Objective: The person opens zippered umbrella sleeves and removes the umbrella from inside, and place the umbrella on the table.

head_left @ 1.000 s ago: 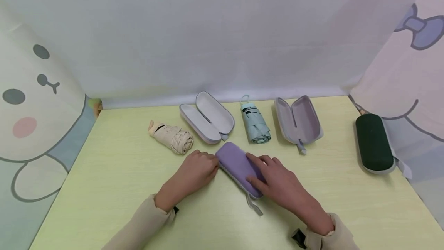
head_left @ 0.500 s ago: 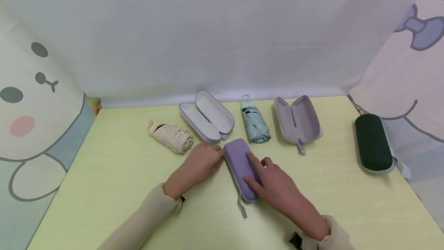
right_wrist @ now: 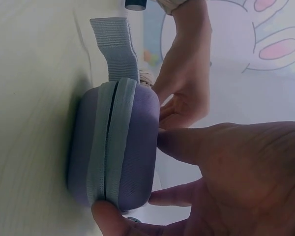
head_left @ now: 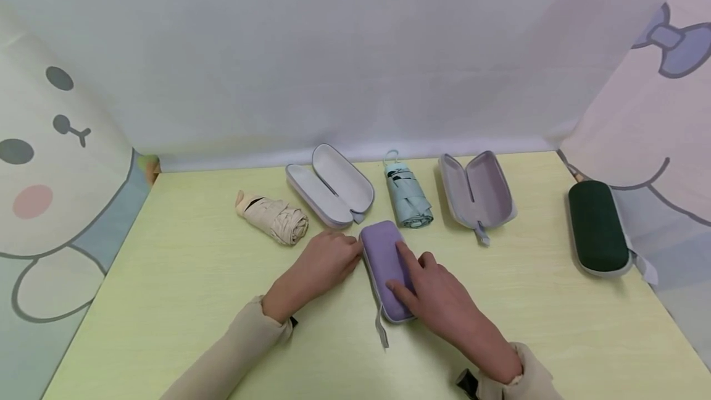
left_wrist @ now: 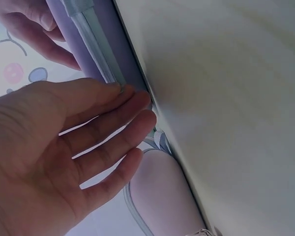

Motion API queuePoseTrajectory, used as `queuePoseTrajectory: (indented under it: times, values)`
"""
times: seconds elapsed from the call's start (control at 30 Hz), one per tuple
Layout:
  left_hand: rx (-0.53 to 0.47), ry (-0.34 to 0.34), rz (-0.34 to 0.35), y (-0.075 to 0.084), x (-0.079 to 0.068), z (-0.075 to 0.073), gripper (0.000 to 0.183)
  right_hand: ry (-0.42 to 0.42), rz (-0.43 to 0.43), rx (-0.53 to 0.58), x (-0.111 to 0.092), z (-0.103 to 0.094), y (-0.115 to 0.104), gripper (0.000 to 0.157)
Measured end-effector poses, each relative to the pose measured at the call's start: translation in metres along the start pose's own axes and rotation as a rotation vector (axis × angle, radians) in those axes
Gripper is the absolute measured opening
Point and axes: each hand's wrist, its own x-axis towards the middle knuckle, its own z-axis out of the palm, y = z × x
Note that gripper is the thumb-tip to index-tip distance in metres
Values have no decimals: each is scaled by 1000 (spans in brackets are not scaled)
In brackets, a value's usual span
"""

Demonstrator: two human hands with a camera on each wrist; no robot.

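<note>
A closed purple zippered glasses case (head_left: 380, 264) lies on the table with its grey strap (head_left: 382, 329) toward me. My left hand (head_left: 324, 261) is at its far left corner; in the left wrist view the thumb and forefinger pinch at the zipper (left_wrist: 96, 46), and the zipper pull is mostly hidden between them. My right hand (head_left: 444, 292) holds the case from the right. In the right wrist view its thumb and one finger press on the top, and another fingertip (right_wrist: 108, 216) curls against the zippered side.
Behind stand two open glasses cases, one white-lined (head_left: 333, 187) and one greyish-purple (head_left: 479, 193). Between them lies a folded light blue umbrella (head_left: 408, 196). A folded beige umbrella (head_left: 273, 218) is to the left. A dark green case (head_left: 598, 227) sits at the right table edge.
The purple case has turned slightly and its far end has shifted right and away from me, its strap swinging left. Both hands moved with it, keeping their places on it.
</note>
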Motion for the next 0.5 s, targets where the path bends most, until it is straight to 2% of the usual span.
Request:
queuePoseTrajectory:
  times: [0.5]
  values:
    - [-37,-39,45,17,-12,1,8,-3,4,2,1,2,2,73]
